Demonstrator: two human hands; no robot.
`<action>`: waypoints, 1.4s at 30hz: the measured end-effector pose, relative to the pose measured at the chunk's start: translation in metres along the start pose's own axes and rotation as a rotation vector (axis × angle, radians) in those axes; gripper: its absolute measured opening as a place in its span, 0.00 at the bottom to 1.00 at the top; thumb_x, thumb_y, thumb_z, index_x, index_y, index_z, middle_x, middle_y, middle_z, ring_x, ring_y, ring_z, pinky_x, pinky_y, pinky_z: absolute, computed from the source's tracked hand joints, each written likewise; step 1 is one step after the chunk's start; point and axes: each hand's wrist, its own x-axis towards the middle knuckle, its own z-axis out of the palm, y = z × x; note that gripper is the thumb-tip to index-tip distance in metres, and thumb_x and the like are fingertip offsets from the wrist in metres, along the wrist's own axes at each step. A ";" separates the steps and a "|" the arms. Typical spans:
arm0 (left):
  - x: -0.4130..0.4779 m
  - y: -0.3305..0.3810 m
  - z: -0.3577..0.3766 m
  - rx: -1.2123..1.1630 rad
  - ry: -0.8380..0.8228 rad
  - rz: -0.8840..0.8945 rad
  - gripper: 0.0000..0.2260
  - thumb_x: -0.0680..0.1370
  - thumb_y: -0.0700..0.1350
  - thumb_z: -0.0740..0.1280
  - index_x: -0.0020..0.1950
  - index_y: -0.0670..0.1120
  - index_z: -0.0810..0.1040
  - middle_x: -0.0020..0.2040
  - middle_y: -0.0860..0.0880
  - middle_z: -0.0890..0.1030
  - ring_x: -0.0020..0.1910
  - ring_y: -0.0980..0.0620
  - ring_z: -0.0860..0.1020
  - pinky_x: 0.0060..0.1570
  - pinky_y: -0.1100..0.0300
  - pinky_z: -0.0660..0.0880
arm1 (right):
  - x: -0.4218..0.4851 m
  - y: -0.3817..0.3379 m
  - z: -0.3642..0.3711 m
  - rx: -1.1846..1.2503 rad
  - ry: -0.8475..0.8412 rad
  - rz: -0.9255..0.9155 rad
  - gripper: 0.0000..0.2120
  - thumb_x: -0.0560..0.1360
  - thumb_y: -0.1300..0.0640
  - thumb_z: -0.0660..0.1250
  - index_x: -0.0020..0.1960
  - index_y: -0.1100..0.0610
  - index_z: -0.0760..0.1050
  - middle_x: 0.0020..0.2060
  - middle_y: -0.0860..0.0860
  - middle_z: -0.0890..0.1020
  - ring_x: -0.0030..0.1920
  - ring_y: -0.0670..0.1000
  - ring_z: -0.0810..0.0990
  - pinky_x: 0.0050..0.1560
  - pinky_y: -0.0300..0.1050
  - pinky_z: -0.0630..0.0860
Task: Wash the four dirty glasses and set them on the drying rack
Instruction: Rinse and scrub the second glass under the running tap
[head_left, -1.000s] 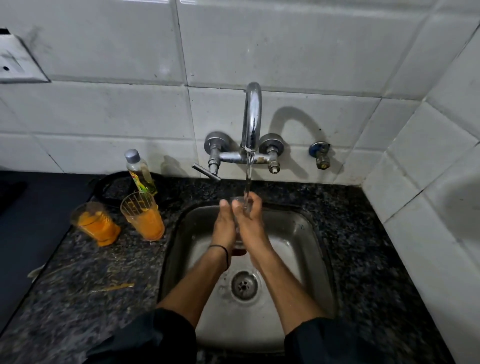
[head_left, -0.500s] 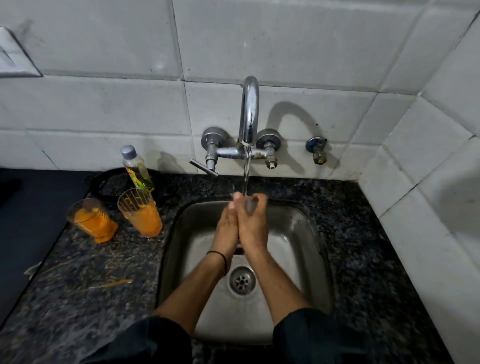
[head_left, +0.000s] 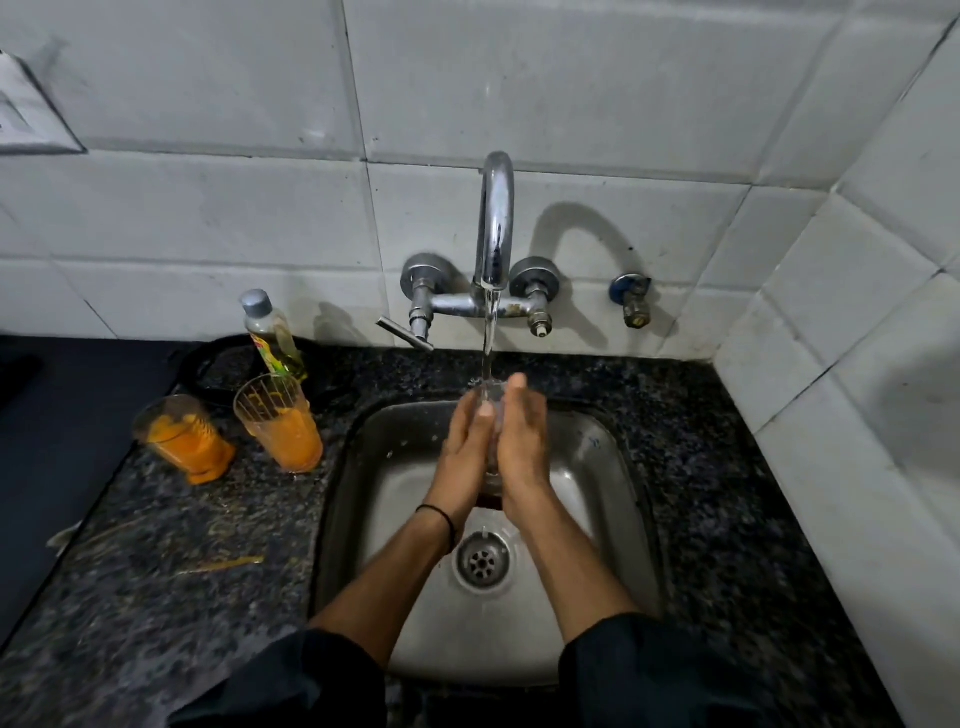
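A clear glass stands upright between my palms over the steel sink, right under the water running from the tap. My left hand presses its left side and my right hand its right side, so most of the glass is hidden. Two dirty glasses with orange residue stand on the dark granite counter left of the sink: one upright next to the basin, the other farther left, leaning left. No drying rack is in view.
A small bottle of yellow liquid stands behind the orange glasses by the tiled wall. A black ring-shaped object lies beside it. The drain is below my wrists. White tiled walls close the back and right.
My hands with the glass have stayed under the running water, shifting slightly against each other around the glass. The two orange glasses have not moved.
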 end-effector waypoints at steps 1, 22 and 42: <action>-0.002 0.006 -0.002 -0.071 -0.033 -0.055 0.26 0.79 0.68 0.56 0.75 0.61 0.65 0.71 0.49 0.74 0.66 0.48 0.76 0.58 0.42 0.78 | 0.001 -0.001 -0.004 0.094 -0.045 0.104 0.24 0.81 0.33 0.52 0.56 0.50 0.77 0.47 0.50 0.83 0.44 0.46 0.82 0.37 0.42 0.77; 0.009 0.015 -0.005 -0.065 0.152 -0.095 0.27 0.81 0.67 0.48 0.63 0.54 0.78 0.61 0.46 0.82 0.57 0.49 0.80 0.60 0.44 0.77 | 0.003 0.015 0.014 -0.189 -0.095 -0.177 0.21 0.81 0.43 0.63 0.71 0.41 0.60 0.63 0.51 0.76 0.57 0.50 0.80 0.48 0.41 0.77; 0.019 -0.005 0.000 -1.038 -0.105 -0.507 0.22 0.79 0.52 0.64 0.72 0.48 0.72 0.64 0.48 0.77 0.68 0.51 0.73 0.69 0.58 0.66 | 0.022 -0.001 -0.013 -1.047 -0.107 -1.053 0.13 0.81 0.47 0.59 0.46 0.52 0.77 0.46 0.49 0.81 0.53 0.51 0.76 0.62 0.51 0.62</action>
